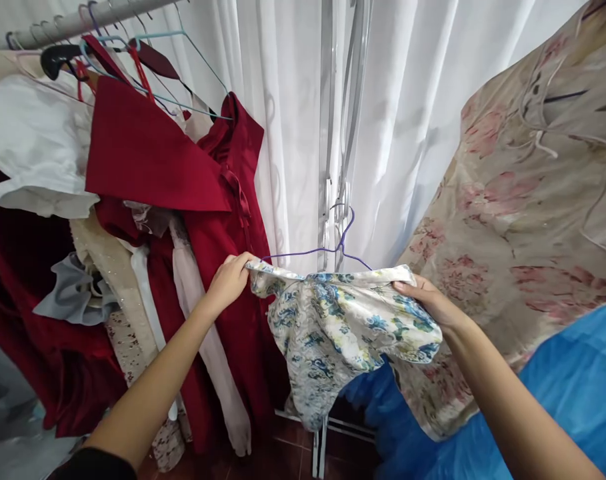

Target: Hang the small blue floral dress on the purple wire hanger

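A white garment with a blue and yellow floral print (333,320) is stretched between my two hands, its kind hard to tell in its gathered folds. My left hand (231,280) pinches the left end of its top band. At the other end, my right hand (427,297) grips the band with the thumb on top and the fingers behind the cloth. A purple wire hanger (317,251) shows just above the band, and its lower part is hidden behind the fabric. The hanger's hook is up against a metal rack post (327,200).
To the left, a rail (73,23) carries several hung clothes, including a dark red dress (153,153) and a white puffed piece (37,133). At the right hang a beige floral garment (497,220) and blue tulle (563,393). White curtains (293,133) cover the back.
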A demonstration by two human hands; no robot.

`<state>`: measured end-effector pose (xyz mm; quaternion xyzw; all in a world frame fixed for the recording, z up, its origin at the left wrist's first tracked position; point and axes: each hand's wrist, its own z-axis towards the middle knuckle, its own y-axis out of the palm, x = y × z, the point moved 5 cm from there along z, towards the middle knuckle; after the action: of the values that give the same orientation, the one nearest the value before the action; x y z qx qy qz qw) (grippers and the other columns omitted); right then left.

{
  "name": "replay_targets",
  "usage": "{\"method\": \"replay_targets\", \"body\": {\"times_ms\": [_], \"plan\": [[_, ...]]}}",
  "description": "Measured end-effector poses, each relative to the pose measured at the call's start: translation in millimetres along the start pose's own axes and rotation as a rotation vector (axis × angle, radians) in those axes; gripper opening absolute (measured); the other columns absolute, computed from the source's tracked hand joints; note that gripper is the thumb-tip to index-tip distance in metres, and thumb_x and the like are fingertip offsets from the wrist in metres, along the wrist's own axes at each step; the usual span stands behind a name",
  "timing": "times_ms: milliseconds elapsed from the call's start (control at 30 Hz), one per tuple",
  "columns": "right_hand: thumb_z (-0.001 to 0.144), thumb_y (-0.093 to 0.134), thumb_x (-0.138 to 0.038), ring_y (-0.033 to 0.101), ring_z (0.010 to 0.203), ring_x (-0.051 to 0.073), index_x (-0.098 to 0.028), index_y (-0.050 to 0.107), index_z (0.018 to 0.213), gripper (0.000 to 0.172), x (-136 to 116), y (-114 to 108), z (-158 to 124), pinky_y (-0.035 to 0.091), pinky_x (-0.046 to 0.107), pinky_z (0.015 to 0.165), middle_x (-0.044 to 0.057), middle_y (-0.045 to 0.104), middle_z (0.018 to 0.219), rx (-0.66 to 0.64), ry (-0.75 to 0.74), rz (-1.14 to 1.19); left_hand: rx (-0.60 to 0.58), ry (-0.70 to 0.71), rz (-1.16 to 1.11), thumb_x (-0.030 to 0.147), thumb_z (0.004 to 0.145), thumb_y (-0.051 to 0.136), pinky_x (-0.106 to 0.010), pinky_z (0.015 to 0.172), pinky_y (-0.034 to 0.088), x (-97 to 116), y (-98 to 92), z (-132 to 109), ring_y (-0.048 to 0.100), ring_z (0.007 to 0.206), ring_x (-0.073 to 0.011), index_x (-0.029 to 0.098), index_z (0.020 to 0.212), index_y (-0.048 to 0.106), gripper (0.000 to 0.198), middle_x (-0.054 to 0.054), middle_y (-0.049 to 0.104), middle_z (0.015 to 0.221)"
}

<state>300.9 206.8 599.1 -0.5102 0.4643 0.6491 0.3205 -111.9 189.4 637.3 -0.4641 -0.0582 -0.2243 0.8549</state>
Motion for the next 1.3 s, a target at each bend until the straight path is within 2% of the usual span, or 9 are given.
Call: {"method": "replay_targets", "body": {"times_ms": [233,467,567,700,867,967,1133,1233,1300], "plan": [[0.069,0.083,-0.031,0.077,0.09,0.034,-0.015,0.074,0.101,0.037,5,16,-8,0.06,0.042,0.083,0.01,0.081,0.091,0.091,-0.009,0.126,-0.034,0.062,-0.232,0.012,0.089,0.035,-0.036,0.092,0.045,10,35.5,59,0.061,0.099,-0.024,0.017,0.101,0.06,0.029,-0.011,0.069,0.108],[0.074,0.079,-0.028,0.079,0.08,0.03,-0.015,0.075,0.097,0.026,20,19,0,0.062,0.039,0.081,0.009,0.081,0.08,0.098,0.063,0.148,-0.135,0.205,-0.464,0.016,0.09,0.035,-0.033,0.097,0.045,50,37.4,64,0.063,0.109,-0.0208,0.018,0.106,0.057,0.027,-0.011,0.068,0.125],[0.077,0.077,-0.028,0.079,0.075,0.028,-0.016,0.075,0.101,0.027,19,17,-1,0.062,0.037,0.08,0.008,0.081,0.078,0.106,0.089,0.165,-0.08,0.198,-0.459,0.017,0.086,0.044,-0.03,0.087,0.046,64,31.2,66,0.064,0.085,-0.016,0.019,0.112,0.055,0.028,-0.011,0.066,0.124],[0.078,0.078,-0.031,0.077,0.092,0.03,-0.018,0.069,0.121,0.046,21,9,-16,0.061,0.039,0.087,0.01,0.081,0.098,0.12,0.028,0.134,0.029,0.019,-0.282,0.031,0.085,0.057,-0.025,0.064,0.038,40,29.9,62,0.051,0.062,-0.013,0.019,0.084,0.056,0.013,0.0,0.064,0.081],[0.079,0.079,-0.042,0.077,0.095,0.032,-0.019,0.069,0.119,0.048,67,-20,-37,0.061,0.043,0.088,0.011,0.081,0.102,0.261,0.055,0.148,-0.002,-0.01,-0.304,0.046,0.097,0.04,-0.026,0.056,0.028,27,30.3,35,0.041,0.057,-0.0132,0.019,0.06,0.043,0.046,0.003,0.04,0.056],[0.082,0.074,-0.052,0.075,0.1,0.033,-0.018,0.071,0.113,0.046,72,-36,-39,0.061,0.043,0.088,0.011,0.081,0.102,0.319,0.019,0.184,0.049,0.06,-0.319,0.047,0.099,0.038,-0.025,0.06,0.033,53,13.3,27,0.048,0.063,-0.0144,0.017,0.069,0.055,0.046,0.001,0.052,0.063],[0.083,0.069,-0.056,0.072,0.108,0.035,-0.023,0.07,0.117,0.047,32,-54,-49,0.061,0.045,0.09,0.009,0.08,0.106,0.431,-0.077,0.19,0.101,0.148,-0.116,0.054,0.091,0.059,-0.026,0.07,0.039,112,-14.9,40,0.061,0.072,-0.0176,0.018,0.09,0.069,0.038,-0.002,0.069,0.081],[0.08,0.07,-0.058,0.072,0.107,0.036,-0.025,0.069,0.12,0.052,31,-44,-71,0.061,0.046,0.089,0.009,0.08,0.104,0.451,-0.114,0.218,0.112,0.214,0.026,0.051,0.09,0.062,-0.03,0.077,0.042,130,-7.5,41,0.064,0.084,-0.0226,0.018,0.099,0.07,0.034,-0.006,0.072,0.091],[0.078,0.07,-0.061,0.072,0.107,0.037,-0.025,0.067,0.126,0.061,48,-21,-88,0.061,0.047,0.09,0.011,0.08,0.104,0.332,-0.086,0.193,0.06,0.326,0.012,0.039,0.097,0.053,-0.032,0.084,0.044,133,15.0,31,0.064,0.095,-0.0243,0.018,0.106,0.068,0.028,-0.009,0.071,0.099]]}}
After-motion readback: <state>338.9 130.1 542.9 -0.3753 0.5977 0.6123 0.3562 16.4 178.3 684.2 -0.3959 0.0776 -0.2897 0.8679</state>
